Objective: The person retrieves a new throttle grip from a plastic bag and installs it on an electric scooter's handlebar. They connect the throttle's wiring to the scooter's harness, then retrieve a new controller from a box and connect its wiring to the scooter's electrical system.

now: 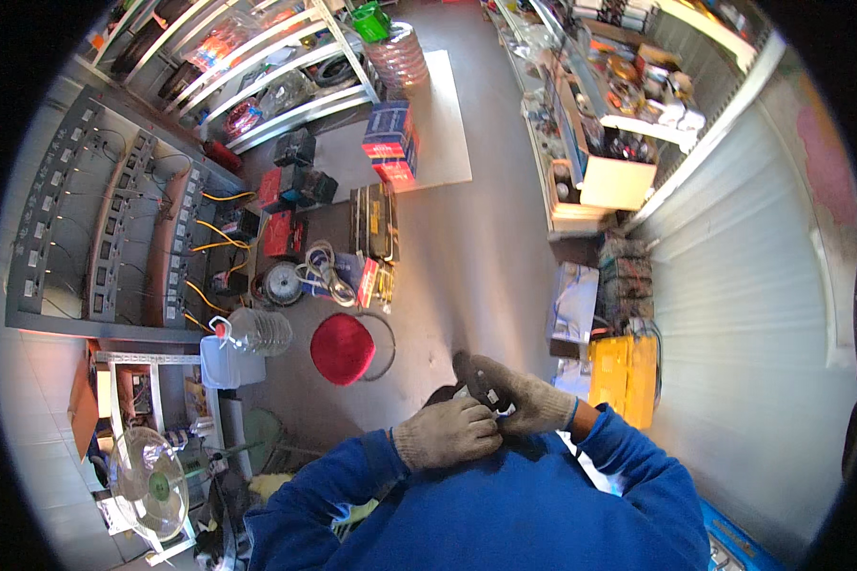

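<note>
Left hand: grey knit work glove, blue sleeve cuff [385,452] at the wrist; the left hand [448,434] is palm down with fingers bent inward against the held item. Fingertips partly hidden; cannot tell whether it grips or only steadies.
Right hand: matching glove; the right hand [533,397] is closed around the item from the right side, fingers curled.
Held item: small dark object with pale patches [487,391], between both hands, close in front of the blue-clad torso [533,509]. Exact kind cannot be told; gloves cover much of it.
Floor ahead, left: round red cushioned stool top [342,349] with a thin dark ring [388,347] just beside it; clear plastic jug [262,331] farther left.
Behind stool: coiled pale cable [326,275] near a round grey metal part [282,283].
Right of hands: yellow boxy case [625,379], near the pale wall [724,333].
Far left: grey multi-row meter cabinet [105,328], yellow leads [221,246] extending from its right side.
Lower left: fan with translucent blades and green hub [160,486].
</note>
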`<action>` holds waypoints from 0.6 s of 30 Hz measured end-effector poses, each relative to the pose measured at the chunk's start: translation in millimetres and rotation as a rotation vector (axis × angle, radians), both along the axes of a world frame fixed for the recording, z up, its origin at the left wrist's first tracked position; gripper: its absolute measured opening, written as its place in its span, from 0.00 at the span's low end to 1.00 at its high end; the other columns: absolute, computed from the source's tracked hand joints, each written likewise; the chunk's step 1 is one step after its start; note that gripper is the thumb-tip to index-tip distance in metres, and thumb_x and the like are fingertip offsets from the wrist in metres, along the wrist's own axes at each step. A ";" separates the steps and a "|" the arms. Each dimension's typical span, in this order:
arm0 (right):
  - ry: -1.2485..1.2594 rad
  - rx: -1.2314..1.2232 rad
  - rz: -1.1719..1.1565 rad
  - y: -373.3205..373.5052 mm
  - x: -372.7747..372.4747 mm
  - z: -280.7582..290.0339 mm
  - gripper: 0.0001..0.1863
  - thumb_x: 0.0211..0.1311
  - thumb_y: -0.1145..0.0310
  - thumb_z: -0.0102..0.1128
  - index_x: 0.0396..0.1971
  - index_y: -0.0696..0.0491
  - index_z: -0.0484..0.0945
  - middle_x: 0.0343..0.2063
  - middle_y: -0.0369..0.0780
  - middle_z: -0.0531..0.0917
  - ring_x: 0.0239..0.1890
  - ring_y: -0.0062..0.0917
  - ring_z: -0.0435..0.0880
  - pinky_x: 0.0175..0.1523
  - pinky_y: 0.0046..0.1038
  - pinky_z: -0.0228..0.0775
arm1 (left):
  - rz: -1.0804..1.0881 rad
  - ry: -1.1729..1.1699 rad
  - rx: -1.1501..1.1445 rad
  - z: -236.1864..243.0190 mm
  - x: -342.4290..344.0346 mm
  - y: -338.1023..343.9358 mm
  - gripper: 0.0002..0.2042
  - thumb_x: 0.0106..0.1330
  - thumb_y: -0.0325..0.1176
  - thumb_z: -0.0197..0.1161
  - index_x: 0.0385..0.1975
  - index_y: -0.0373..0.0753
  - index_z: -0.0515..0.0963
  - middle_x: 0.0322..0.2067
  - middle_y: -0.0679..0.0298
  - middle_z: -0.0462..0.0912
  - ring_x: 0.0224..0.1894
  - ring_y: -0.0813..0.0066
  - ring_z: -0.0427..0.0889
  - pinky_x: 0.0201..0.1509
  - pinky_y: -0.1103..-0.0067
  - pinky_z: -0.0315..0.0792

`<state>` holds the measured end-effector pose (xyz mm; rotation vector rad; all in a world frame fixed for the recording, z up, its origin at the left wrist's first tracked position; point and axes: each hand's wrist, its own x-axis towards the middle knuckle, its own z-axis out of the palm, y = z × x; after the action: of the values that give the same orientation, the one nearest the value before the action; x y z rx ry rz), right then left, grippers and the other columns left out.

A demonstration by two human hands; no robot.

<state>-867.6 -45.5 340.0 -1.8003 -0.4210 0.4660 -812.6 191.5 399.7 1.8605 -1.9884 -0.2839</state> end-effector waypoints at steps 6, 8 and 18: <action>-0.196 0.020 -0.235 32.3 112.9 -0.6 0.48 0.58 0.64 0.77 0.77 0.55 0.62 0.54 0.54 0.84 0.53 0.47 0.87 0.61 0.39 0.80 | 0.011 0.098 -0.053 5.7 113.1 1.3 0.16 0.65 0.35 0.61 0.52 0.42 0.81 0.48 0.61 0.84 0.54 0.62 0.83 0.61 0.66 0.78; -0.255 -0.066 -0.230 25.0 143.3 6.8 0.41 0.59 0.66 0.76 0.72 0.56 0.69 0.51 0.52 0.86 0.51 0.42 0.89 0.58 0.37 0.81 | 0.010 0.133 -0.125 2.9 147.8 -0.8 0.15 0.67 0.35 0.60 0.52 0.42 0.80 0.50 0.59 0.83 0.54 0.61 0.83 0.60 0.66 0.79; -0.025 0.109 -0.241 -45.7 297.2 0.9 0.10 0.53 0.79 0.67 0.37 0.55 0.84 0.36 0.45 0.85 0.41 0.40 0.87 0.48 0.36 0.80 | 0.485 0.991 0.187 -1.0 308.8 -29.2 0.20 0.82 0.44 0.54 0.61 0.37 0.79 0.55 0.48 0.83 0.57 0.49 0.83 0.65 0.64 0.75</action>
<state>-570.4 -91.2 340.9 -1.7256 -0.2376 0.2479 -503.8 162.3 398.7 1.7116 -0.8500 -1.0197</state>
